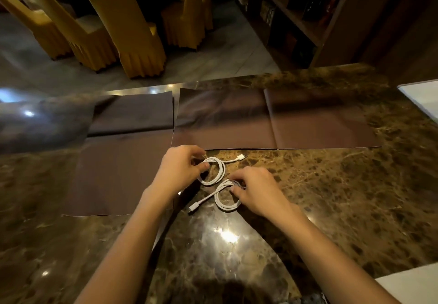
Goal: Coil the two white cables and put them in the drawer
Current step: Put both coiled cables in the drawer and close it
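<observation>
Two white cables lie coiled side by side on the brown marble counter (331, 185). The far coil (219, 173) has its plug end pointing right. My left hand (180, 168) pinches that coil at its left side between thumb and fingers. The near coil (225, 203) has a plug trailing to the lower left. My right hand (256, 190) grips the near coil at its right side with curled fingers. No drawer is in view.
Dark brown cloths cover the counter: one at the left (113, 173), a folded one behind it (135, 116), a wide one at the back (272, 121). White sheets show at the right edge (422, 97). Yellow-covered chairs (128, 33) and shelves (296, 19) stand beyond.
</observation>
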Demonstrator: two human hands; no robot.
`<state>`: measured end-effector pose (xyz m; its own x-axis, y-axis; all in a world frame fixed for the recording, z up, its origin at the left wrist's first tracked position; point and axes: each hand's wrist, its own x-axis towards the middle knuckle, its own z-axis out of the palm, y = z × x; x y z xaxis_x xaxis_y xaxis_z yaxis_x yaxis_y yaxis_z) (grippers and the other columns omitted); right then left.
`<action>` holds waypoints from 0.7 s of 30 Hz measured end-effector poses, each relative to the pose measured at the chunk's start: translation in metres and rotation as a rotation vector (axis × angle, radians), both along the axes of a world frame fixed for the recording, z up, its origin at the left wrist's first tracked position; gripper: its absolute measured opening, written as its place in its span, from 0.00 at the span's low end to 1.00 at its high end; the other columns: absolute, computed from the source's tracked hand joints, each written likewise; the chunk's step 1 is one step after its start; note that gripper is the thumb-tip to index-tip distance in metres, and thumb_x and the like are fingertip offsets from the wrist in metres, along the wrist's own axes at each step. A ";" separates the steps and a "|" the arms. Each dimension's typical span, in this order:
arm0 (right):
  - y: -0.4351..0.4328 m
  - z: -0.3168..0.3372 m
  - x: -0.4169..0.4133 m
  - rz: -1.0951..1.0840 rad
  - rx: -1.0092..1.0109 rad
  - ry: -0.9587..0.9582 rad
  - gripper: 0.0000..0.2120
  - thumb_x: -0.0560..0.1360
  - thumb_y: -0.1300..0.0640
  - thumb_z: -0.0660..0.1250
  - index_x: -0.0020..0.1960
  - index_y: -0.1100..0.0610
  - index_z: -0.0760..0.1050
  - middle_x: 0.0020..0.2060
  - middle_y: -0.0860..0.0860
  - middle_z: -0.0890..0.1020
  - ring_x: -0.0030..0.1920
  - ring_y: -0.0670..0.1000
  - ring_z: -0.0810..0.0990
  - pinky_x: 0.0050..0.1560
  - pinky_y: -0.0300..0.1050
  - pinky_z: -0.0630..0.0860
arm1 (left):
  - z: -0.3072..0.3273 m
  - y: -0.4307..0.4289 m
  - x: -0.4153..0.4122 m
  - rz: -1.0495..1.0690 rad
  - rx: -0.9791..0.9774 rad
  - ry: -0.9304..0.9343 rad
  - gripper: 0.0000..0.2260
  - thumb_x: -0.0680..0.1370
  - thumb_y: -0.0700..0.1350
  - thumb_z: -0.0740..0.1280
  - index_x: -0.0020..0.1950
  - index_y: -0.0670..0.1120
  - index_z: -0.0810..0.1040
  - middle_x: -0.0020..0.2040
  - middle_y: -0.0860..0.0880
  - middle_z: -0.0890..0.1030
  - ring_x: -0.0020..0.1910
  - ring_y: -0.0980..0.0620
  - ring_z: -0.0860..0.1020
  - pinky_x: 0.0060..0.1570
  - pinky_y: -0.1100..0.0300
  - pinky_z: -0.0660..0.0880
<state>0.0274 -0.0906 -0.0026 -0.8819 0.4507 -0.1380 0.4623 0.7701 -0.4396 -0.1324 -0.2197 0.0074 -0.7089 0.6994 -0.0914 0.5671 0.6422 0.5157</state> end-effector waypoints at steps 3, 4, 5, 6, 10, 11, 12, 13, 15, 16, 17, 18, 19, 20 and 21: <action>0.000 -0.001 -0.003 -0.014 0.022 -0.031 0.15 0.78 0.50 0.70 0.64 0.48 0.82 0.57 0.47 0.86 0.61 0.53 0.80 0.63 0.48 0.74 | -0.008 0.007 -0.006 -0.060 -0.087 -0.017 0.14 0.74 0.50 0.75 0.59 0.51 0.85 0.54 0.50 0.87 0.54 0.48 0.84 0.56 0.55 0.79; 0.000 -0.001 -0.003 -0.025 0.028 -0.029 0.14 0.78 0.51 0.70 0.63 0.48 0.82 0.56 0.48 0.87 0.60 0.53 0.81 0.63 0.49 0.75 | -0.010 0.009 -0.007 -0.074 -0.100 -0.009 0.13 0.75 0.50 0.75 0.59 0.51 0.85 0.54 0.49 0.87 0.54 0.47 0.83 0.56 0.54 0.79; 0.000 -0.002 -0.004 -0.035 0.037 -0.026 0.13 0.78 0.51 0.71 0.61 0.48 0.83 0.54 0.49 0.87 0.59 0.54 0.82 0.63 0.50 0.76 | -0.012 0.010 -0.008 -0.085 -0.105 0.002 0.13 0.75 0.49 0.75 0.59 0.51 0.85 0.54 0.49 0.87 0.54 0.46 0.83 0.56 0.53 0.79; -0.001 -0.002 -0.005 -0.043 0.051 -0.028 0.12 0.77 0.51 0.71 0.60 0.49 0.83 0.52 0.49 0.87 0.58 0.54 0.82 0.62 0.50 0.77 | -0.013 0.010 -0.009 -0.090 -0.105 0.012 0.12 0.75 0.49 0.74 0.58 0.51 0.85 0.54 0.49 0.87 0.54 0.46 0.83 0.56 0.53 0.79; -0.005 -0.005 -0.009 -0.041 0.122 -0.050 0.08 0.77 0.53 0.71 0.55 0.50 0.85 0.46 0.53 0.87 0.53 0.57 0.82 0.54 0.49 0.78 | -0.017 0.012 -0.010 -0.101 -0.083 0.032 0.09 0.75 0.47 0.74 0.54 0.51 0.86 0.50 0.50 0.88 0.51 0.47 0.84 0.53 0.54 0.80; -0.006 -0.005 -0.010 -0.040 0.142 -0.051 0.07 0.76 0.53 0.71 0.53 0.51 0.85 0.44 0.53 0.87 0.51 0.58 0.83 0.53 0.50 0.79 | -0.017 0.013 -0.010 -0.105 -0.079 0.033 0.08 0.75 0.47 0.73 0.54 0.51 0.86 0.49 0.50 0.88 0.51 0.47 0.84 0.53 0.54 0.80; -0.007 -0.006 -0.011 -0.043 0.156 -0.051 0.06 0.76 0.53 0.71 0.52 0.51 0.85 0.43 0.54 0.87 0.50 0.58 0.83 0.52 0.51 0.80 | -0.018 0.014 -0.010 -0.112 -0.076 0.035 0.08 0.76 0.46 0.73 0.54 0.51 0.87 0.50 0.49 0.88 0.51 0.47 0.84 0.53 0.54 0.80; -0.007 -0.006 -0.012 -0.046 0.156 -0.050 0.06 0.76 0.53 0.71 0.51 0.51 0.85 0.44 0.54 0.87 0.50 0.59 0.83 0.52 0.52 0.81 | -0.018 0.014 -0.010 -0.120 -0.073 0.039 0.08 0.76 0.46 0.73 0.55 0.50 0.87 0.50 0.49 0.88 0.51 0.46 0.84 0.52 0.54 0.80; -0.009 -0.006 -0.013 -0.048 0.152 -0.047 0.06 0.76 0.54 0.71 0.52 0.51 0.85 0.45 0.55 0.87 0.50 0.59 0.83 0.53 0.53 0.81 | -0.016 0.013 -0.010 -0.132 -0.062 0.042 0.09 0.76 0.46 0.73 0.55 0.50 0.87 0.50 0.49 0.88 0.51 0.47 0.84 0.52 0.54 0.80; -0.009 -0.005 -0.012 -0.045 0.151 -0.047 0.06 0.77 0.55 0.71 0.51 0.51 0.85 0.45 0.55 0.87 0.50 0.58 0.83 0.53 0.52 0.81 | -0.015 0.012 -0.010 -0.137 -0.049 0.046 0.09 0.76 0.46 0.73 0.55 0.50 0.87 0.49 0.49 0.88 0.50 0.47 0.84 0.51 0.55 0.80; -0.009 -0.005 -0.011 -0.043 0.149 -0.033 0.06 0.77 0.55 0.71 0.50 0.51 0.85 0.44 0.55 0.87 0.49 0.58 0.83 0.52 0.52 0.80 | -0.014 0.011 -0.011 -0.140 -0.035 0.052 0.09 0.76 0.46 0.73 0.55 0.50 0.88 0.49 0.49 0.88 0.50 0.47 0.84 0.51 0.56 0.80; -0.009 -0.004 -0.009 -0.046 0.149 -0.014 0.05 0.76 0.56 0.70 0.49 0.51 0.85 0.43 0.54 0.87 0.48 0.58 0.83 0.50 0.51 0.80 | -0.012 0.011 -0.011 -0.144 -0.019 0.058 0.09 0.76 0.46 0.73 0.55 0.50 0.88 0.49 0.49 0.88 0.49 0.48 0.84 0.51 0.56 0.80; -0.008 -0.002 -0.007 -0.055 0.147 0.010 0.05 0.76 0.56 0.70 0.48 0.52 0.85 0.41 0.54 0.87 0.47 0.57 0.83 0.49 0.51 0.80 | -0.011 0.010 -0.012 -0.148 -0.005 0.060 0.09 0.76 0.46 0.74 0.55 0.50 0.88 0.49 0.49 0.89 0.49 0.48 0.85 0.51 0.56 0.80; -0.007 0.001 -0.004 -0.067 0.146 0.030 0.05 0.76 0.56 0.70 0.47 0.52 0.85 0.41 0.53 0.87 0.47 0.56 0.84 0.49 0.51 0.81 | -0.009 0.009 -0.012 -0.150 0.009 0.058 0.09 0.76 0.46 0.74 0.55 0.51 0.88 0.48 0.49 0.89 0.49 0.49 0.85 0.52 0.55 0.81; -0.005 0.004 -0.001 -0.079 0.150 0.047 0.05 0.76 0.56 0.70 0.47 0.53 0.85 0.41 0.52 0.87 0.47 0.56 0.84 0.50 0.51 0.81 | -0.008 0.008 -0.012 -0.151 0.021 0.052 0.09 0.76 0.46 0.74 0.55 0.51 0.88 0.48 0.49 0.89 0.48 0.50 0.85 0.53 0.55 0.81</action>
<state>0.0268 -0.0961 0.0015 -0.8470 0.5310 -0.0235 0.5055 0.7910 -0.3447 -0.1447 -0.2115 -0.0005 -0.5989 0.7997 -0.0422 0.6825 0.5373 0.4955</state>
